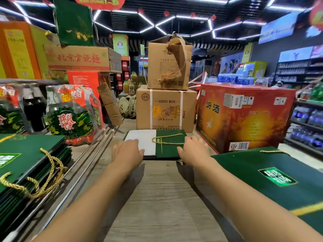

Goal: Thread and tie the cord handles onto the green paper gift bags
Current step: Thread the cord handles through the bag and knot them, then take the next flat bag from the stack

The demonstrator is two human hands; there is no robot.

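Green paper gift bags (168, 149) lie flat in a low stack just under your fingers, on the wood-grain surface (160, 189) that both your forearms stretch across. The top of the stack shows a white panel (143, 142) on the side of your left hand and a green face on the side of your right hand. A gold cord handle (167, 139) loops across that green face, between your two hands. Your left hand (127, 151) lies palm down with its fingers relaxed on the near edge of the white panel. Your right hand (194, 148) lies palm down on the green half, fingers spread and a little blurred, with its thumb at the near edge of the stack. Neither hand pinches the cord. Out to the left of your left hand sits a second pile of green bags (31, 154), with gold cords (52, 165) trailing over its edge. To the right of your right forearm lies another green bag (271, 180), label up. Straight beyond your hands a brown carton (166, 109) stands just behind the stack, with a torn carton (168, 63) on top of it. Beyond your right hand stands a red carton (244, 116), and beyond your left hand lean wrapped packs of bottles (73, 112).
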